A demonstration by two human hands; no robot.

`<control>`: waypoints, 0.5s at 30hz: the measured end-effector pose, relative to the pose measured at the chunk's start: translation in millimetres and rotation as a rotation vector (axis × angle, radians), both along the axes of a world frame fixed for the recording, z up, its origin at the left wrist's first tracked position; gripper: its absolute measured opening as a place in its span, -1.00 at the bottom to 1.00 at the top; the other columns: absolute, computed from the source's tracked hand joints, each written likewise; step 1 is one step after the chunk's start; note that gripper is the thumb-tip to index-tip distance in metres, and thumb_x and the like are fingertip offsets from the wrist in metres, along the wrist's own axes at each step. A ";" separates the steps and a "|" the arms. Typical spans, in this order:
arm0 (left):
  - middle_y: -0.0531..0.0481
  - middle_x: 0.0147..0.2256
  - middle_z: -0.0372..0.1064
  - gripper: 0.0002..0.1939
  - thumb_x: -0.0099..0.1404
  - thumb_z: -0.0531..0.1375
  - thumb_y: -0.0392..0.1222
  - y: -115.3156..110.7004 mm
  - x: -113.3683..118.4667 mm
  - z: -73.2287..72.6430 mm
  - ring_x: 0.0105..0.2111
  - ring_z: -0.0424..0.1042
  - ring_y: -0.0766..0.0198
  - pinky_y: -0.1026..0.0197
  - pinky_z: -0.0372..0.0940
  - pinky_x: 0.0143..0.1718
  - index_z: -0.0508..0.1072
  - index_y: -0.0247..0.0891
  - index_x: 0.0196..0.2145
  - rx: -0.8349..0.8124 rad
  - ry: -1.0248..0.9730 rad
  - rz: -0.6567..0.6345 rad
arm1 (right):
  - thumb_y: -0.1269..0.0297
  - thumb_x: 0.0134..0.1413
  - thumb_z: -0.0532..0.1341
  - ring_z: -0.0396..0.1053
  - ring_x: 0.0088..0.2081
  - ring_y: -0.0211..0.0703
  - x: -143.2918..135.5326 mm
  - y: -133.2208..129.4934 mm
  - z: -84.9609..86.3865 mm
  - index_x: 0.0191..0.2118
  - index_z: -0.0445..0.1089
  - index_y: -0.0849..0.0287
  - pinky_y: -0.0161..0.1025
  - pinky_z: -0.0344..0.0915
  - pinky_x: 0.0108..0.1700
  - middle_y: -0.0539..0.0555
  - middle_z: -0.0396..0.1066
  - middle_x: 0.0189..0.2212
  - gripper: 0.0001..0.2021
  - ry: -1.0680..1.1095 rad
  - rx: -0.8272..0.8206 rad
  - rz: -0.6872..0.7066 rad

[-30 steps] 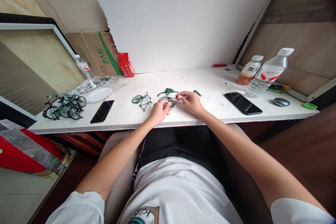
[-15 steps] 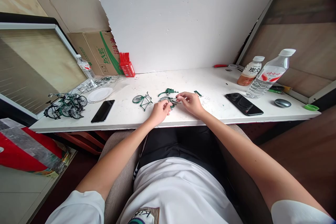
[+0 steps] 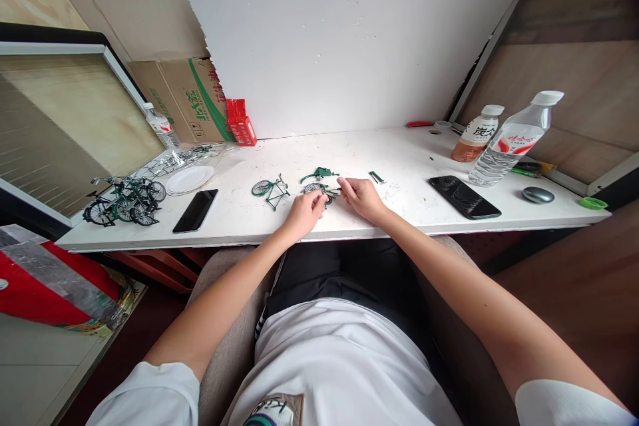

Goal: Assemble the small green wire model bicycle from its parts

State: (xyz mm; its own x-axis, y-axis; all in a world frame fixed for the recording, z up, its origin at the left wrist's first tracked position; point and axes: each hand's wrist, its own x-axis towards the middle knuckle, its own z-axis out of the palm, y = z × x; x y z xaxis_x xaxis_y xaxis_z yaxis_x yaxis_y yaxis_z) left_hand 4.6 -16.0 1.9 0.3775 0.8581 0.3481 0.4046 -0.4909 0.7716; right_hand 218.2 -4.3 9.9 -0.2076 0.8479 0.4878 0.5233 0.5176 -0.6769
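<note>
Here, nearest the worktop's (image 3: 349, 153) front edge, the left hand (image 3: 304, 211) and the right hand (image 3: 363, 196) rest close together at its middle. Both are curled, fingertips pinching a small green model bicycle part (image 3: 322, 194) that lies on the surface between them; it is too small to tell which piece each hand grips. Just beyond it sits a green frame piece (image 3: 318, 175), and to the left of the hands a half-built green bicycle (image 3: 270, 190) stands on the worktop. A small green strip (image 3: 376, 177) lies just right of the right hand. Farther left a black phone (image 3: 195, 210) lies flat, with a white plate (image 3: 188, 180) behind it and a cluster of finished green bicycles (image 3: 122, 198) at the left end. To the right lies a second black phone (image 3: 464, 196), then a grey mouse (image 3: 538, 195) and two bottles (image 3: 504, 140). At the far edge a red box (image 3: 240, 123) stands beside a cardboard carton (image 3: 180, 100), with a white board (image 3: 339, 40) leaning behind.
</note>
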 end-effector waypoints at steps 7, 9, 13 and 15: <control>0.04 -0.43 0.43 -0.74 0.56 0.06 -0.05 6.3 -1.4 -4.4 -0.51 0.44 0.31 0.26 0.30 -0.38 0.42 -0.20 -0.24 -0.094 -0.082 0.031 | -0.13 0.51 0.03 0.31 -0.32 -0.11 0.1 -1.4 -7.3 -0.09 0.20 0.06 -0.16 0.26 -0.24 0.10 0.42 -0.19 -0.66 -0.042 0.041 0.113; 0.05 -0.44 0.42 -0.74 0.57 0.06 -0.04 7.0 -2.3 -5.6 -0.51 0.44 0.31 0.27 0.30 -0.38 0.41 -0.20 -0.24 -0.078 -0.082 0.018 | -0.13 0.52 0.01 0.30 -0.32 -0.11 1.0 0.7 -9.1 -0.11 0.19 0.06 -0.16 0.25 -0.24 0.09 0.41 -0.22 -0.65 -0.032 0.034 0.112; 0.04 -0.44 0.41 -0.69 0.58 0.06 0.01 5.2 -3.0 -5.6 -0.50 0.44 0.30 0.27 0.28 -0.37 0.40 -0.19 -0.27 -0.037 -0.060 -0.017 | -0.19 0.51 0.01 0.27 -0.37 -0.12 1.7 4.6 -7.7 -0.28 0.18 0.06 -0.16 0.20 -0.26 0.04 0.39 -0.37 -0.57 -0.051 0.022 0.031; 0.04 -0.44 0.40 -0.68 0.58 0.06 0.01 4.0 -2.7 -4.8 -0.49 0.43 0.29 0.26 0.27 -0.38 0.40 -0.19 -0.28 -0.022 -0.055 -0.038 | -0.20 0.52 -0.04 0.28 -0.39 -0.11 1.5 4.4 -5.2 -0.36 0.17 0.06 -0.15 0.18 -0.26 0.03 0.37 -0.43 -0.50 -0.073 0.005 0.013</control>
State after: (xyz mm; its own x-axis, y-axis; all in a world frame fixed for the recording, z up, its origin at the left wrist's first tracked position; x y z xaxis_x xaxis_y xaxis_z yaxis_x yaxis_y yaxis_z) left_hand 1.9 -12.0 -2.8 0.3908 0.8511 0.3507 0.3429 -0.4882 0.8025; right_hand 219.7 0.1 4.8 -0.2533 0.8424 0.4756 0.5644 0.5280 -0.6346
